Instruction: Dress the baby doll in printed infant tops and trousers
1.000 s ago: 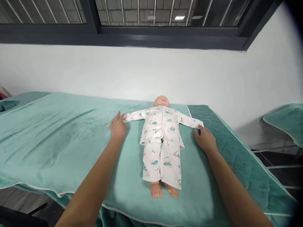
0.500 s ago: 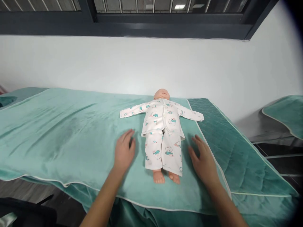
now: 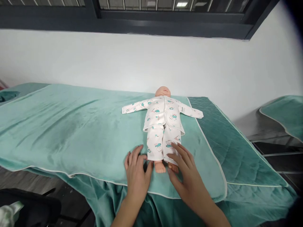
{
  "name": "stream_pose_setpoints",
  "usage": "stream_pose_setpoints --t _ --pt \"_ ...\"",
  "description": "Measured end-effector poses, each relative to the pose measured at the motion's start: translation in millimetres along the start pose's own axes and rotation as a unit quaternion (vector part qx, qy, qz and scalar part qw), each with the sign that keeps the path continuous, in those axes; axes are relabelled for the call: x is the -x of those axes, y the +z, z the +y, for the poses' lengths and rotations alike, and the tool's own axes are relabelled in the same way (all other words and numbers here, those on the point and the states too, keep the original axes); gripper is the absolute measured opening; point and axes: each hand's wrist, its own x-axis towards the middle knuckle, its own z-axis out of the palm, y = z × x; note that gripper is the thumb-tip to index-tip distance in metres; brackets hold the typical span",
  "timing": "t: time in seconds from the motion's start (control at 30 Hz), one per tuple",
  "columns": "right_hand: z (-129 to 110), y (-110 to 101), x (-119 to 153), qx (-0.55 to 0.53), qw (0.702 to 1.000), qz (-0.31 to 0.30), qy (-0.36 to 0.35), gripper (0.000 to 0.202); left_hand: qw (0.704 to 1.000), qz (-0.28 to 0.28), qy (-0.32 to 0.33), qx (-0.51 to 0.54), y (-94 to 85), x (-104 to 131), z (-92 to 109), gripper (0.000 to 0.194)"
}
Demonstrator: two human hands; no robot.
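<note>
- Take the wall [image 3: 118, 60] as 12 o'clock and your own body as 6 o'clock.
- The doll [image 3: 165, 113] lies on its back upon the smooth green blanket [image 3: 71, 132], toward 12 o'clock from the space between your two hands.
- Its long axis runs almost straight from 12 to 6 o'clock: the head [image 3: 163, 91] is at the wall side, the feet [image 3: 159, 167] are at your side.
- The sleeves of the white printed shirt [image 3: 156, 112] spread out, one toward 9 o'clock, the other toward 3 o'clock, both slightly dropping.
- Your right hand [image 3: 189, 179] is the nearer one, because its fingers overlap one leg of the trousers [image 3: 155, 151] in this view.
- This hand is loosely spread, with the thumb pointing to about 11 o'clock, near the feet; it appears to grasp nothing. Whether the fingertips rest on the cloth, I cannot tell.
- Your left hand [image 3: 137, 178] stands at about 8 o'clock from the trousers, its fingers half curled and the thumb separated. The index finger is just beside the hem or touching it; I cannot tell which. No firm hold is visible.
</note>
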Motion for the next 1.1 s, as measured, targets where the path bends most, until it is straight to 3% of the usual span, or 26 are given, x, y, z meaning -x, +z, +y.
stream_pose_setpoints --t 0.13,0.23,0.47,0.6,0.73,0.8,0.9,1.0,1.1 --pt "-8.0 10.6 -20.7 0.146 0.989 -0.017 0.002 0.017 1.000 0.014 -0.018 0.002 2.1 -5.7 4.5 0.003" --pt "-12.8 16.9 -29.4 0.188 0.982 -0.006 0.005 0.014 0.999 0.011 -0.014 0.036 1.6 -8.9 4.1 0.005" --pt "-21.2 1.4 -31.7 0.117 0.992 0.008 -0.038 0.015 0.985 -0.013 -0.021 0.173 -20.0 -6.6 -3.2 0.007" --pt "-24.1 -2.7 -23.4 0.090 0.994 -0.002 -0.065 0.018 0.988 -0.022 0.017 0.150 -22.8 2.3 -11.1 0.008" --pt "-14.1 0.7 -7.3 0.039 0.999 0.001 -0.027 0.017 0.994 -0.013 0.031 0.106 -19.7 11.6 -11.8 0.013" --pt "-4.3 0.8 3.6 -0.020 0.999 0.038 0.015 0.024 0.993 0.013 0.037 0.114 -22.4 14.0 -3.8 0.023" --pt "11.3 1.4 19.6 -0.079 0.989 0.101 0.067 0.032 0.989 0.018 0.100 0.111 -28.7 11.7 18.1 0.030" --pt "22.2 7.5 29.9 -0.070 0.986 0.108 0.102 0.036 0.987 -0.019 0.154 0.043 -28.8 2.3 41.8 0.032" --pt "26.6 15.9 32.5 -0.040 0.985 0.094 0.141 0.035 0.988 -0.047 0.143 -0.038 -21.9 -9.6 56.9 0.032"
